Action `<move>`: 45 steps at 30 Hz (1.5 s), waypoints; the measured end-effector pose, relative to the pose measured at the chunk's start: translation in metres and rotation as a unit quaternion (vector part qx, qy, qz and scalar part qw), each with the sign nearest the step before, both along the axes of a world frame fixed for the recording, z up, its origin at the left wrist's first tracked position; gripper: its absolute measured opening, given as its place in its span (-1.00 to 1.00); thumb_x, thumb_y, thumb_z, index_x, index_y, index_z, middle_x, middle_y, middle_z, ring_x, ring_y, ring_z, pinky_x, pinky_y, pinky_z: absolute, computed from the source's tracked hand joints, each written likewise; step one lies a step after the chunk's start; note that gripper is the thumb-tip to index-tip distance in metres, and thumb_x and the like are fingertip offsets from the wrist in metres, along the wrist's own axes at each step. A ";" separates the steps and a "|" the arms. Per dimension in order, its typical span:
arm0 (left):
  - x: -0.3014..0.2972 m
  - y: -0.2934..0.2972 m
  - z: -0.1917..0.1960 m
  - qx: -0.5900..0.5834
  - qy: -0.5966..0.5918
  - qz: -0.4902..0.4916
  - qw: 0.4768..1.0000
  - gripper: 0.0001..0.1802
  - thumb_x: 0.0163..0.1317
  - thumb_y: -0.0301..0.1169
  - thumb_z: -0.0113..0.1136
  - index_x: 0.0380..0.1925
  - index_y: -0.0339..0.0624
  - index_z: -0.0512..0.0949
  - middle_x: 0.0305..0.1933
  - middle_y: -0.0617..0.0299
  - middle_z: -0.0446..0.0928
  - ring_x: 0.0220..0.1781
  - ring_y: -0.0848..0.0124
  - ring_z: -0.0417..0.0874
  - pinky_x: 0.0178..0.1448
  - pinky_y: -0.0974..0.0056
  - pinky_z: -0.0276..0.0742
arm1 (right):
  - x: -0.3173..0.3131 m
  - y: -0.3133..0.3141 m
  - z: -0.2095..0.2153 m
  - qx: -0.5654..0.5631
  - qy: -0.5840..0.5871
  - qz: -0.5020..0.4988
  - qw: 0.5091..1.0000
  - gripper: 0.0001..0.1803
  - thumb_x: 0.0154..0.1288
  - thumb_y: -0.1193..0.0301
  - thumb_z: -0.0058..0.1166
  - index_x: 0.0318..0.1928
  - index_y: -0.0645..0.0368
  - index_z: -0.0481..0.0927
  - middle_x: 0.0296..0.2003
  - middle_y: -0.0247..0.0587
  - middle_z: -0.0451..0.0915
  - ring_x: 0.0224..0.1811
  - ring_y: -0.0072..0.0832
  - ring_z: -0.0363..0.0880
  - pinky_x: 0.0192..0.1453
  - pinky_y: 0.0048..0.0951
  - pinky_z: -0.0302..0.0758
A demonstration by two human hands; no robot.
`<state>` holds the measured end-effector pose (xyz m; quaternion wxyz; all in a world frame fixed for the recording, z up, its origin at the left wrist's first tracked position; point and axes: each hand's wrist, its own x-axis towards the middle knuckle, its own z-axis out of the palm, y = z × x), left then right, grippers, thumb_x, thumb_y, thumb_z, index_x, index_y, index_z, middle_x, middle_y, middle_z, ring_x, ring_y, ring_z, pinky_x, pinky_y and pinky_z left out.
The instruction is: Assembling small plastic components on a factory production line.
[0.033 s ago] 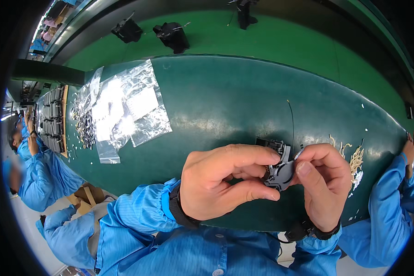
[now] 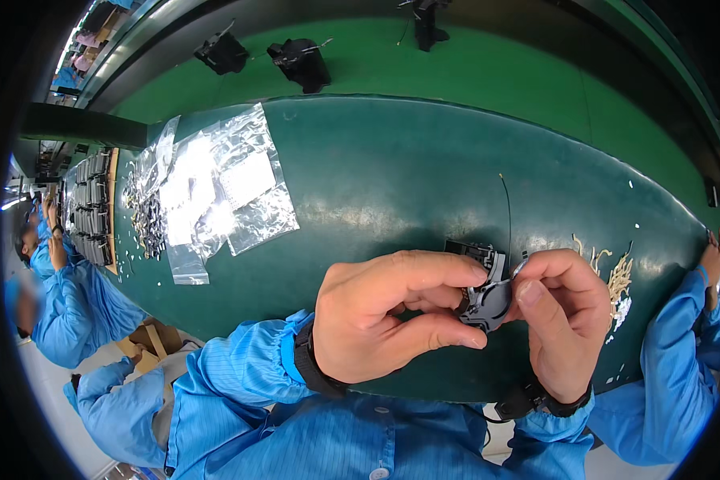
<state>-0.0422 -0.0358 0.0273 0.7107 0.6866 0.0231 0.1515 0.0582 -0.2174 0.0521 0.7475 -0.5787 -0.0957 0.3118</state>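
Note:
Over the green table, close to its near edge, my left hand grips a small black and grey plastic device between thumb and fingers. A rounded grey part of the device faces up, and its far end is dark. Beyond it, a thin black wire stretches away over the table; where it starts is hidden. My right hand is closed in a pinch at the device's right side. A tiny pale, shiny bit shows at those fingertips, too small to name.
Clear plastic bags lie at left, beside a heap of small parts and a tray of grey-black units. Beige wire pieces and white scraps lie at right. Black devices sit on the green surface beyond. Co-workers in blue flank both sides.

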 end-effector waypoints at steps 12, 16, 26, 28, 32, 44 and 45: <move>0.001 0.006 0.000 0.064 0.020 -0.034 0.997 -0.48 0.10 -0.70 0.52 0.07 -0.47 0.54 0.00 -0.24 0.70 -0.15 0.38 0.80 -0.15 0.34 0.71 | -0.005 0.003 -0.004 -0.010 -0.090 -0.051 0.995 -0.85 0.42 0.64 0.19 -0.05 0.38 0.58 -0.11 -0.09 0.62 -0.17 -0.56 0.61 -0.07 -0.53 0.63; 0.003 0.005 0.000 0.093 -0.018 -0.022 0.995 -0.50 0.07 -0.67 0.56 0.03 -0.43 0.56 0.03 -0.25 0.69 -0.16 0.38 0.80 -0.14 0.34 0.71 | -0.007 0.011 0.004 -0.069 -0.055 -0.065 0.994 -0.86 0.43 0.64 0.19 -0.05 0.37 0.58 -0.10 -0.11 0.62 -0.15 -0.58 0.61 -0.02 -0.54 0.64; 0.006 0.002 0.004 0.123 0.002 0.014 0.992 -0.57 0.03 -0.55 0.59 -0.07 -0.29 0.66 -0.01 0.03 0.74 -0.17 0.29 0.83 -0.15 0.33 0.75 | -0.007 0.005 -0.006 -0.067 -0.117 -0.028 0.991 -0.89 0.45 0.61 0.20 -0.07 0.38 0.61 -0.05 -0.11 0.66 -0.07 -0.56 0.66 0.05 -0.56 0.63; 0.005 0.001 0.004 0.132 0.007 0.028 0.991 -0.58 0.03 -0.54 0.58 -0.07 -0.29 0.67 -0.03 0.03 0.74 -0.18 0.29 0.82 -0.16 0.32 0.75 | -0.008 0.006 -0.007 -0.092 -0.151 -0.027 0.984 -0.88 0.45 0.59 0.22 -0.07 0.38 0.61 -0.05 -0.07 0.68 -0.09 -0.56 0.67 0.04 -0.54 0.63; 0.007 0.004 0.004 0.183 0.011 0.019 0.983 -0.53 -0.01 -0.59 0.63 -0.08 -0.32 0.64 -0.03 -0.11 0.75 -0.21 0.36 0.83 -0.15 0.34 0.74 | -0.010 0.007 -0.006 -0.109 -0.159 -0.032 0.981 -0.87 0.44 0.58 0.23 -0.07 0.37 0.62 -0.07 -0.05 0.70 -0.13 -0.57 0.68 0.01 -0.54 0.62; 0.007 0.005 0.005 0.161 0.007 0.017 0.987 -0.54 -0.01 -0.61 0.63 -0.08 -0.35 0.65 -0.02 -0.10 0.75 -0.19 0.36 0.83 -0.14 0.35 0.74 | -0.010 0.007 -0.007 -0.107 -0.181 -0.038 0.977 -0.86 0.43 0.59 0.24 -0.05 0.36 0.61 -0.06 -0.03 0.71 -0.14 -0.56 0.70 0.00 -0.55 0.62; 0.008 0.005 0.006 0.159 0.006 0.014 0.987 -0.54 -0.01 -0.61 0.63 -0.08 -0.35 0.65 -0.02 -0.11 0.75 -0.19 0.36 0.83 -0.14 0.36 0.74 | -0.009 0.006 -0.008 -0.108 -0.187 -0.038 0.976 -0.85 0.43 0.60 0.23 -0.05 0.36 0.61 -0.06 -0.03 0.71 -0.13 -0.55 0.70 0.02 -0.54 0.63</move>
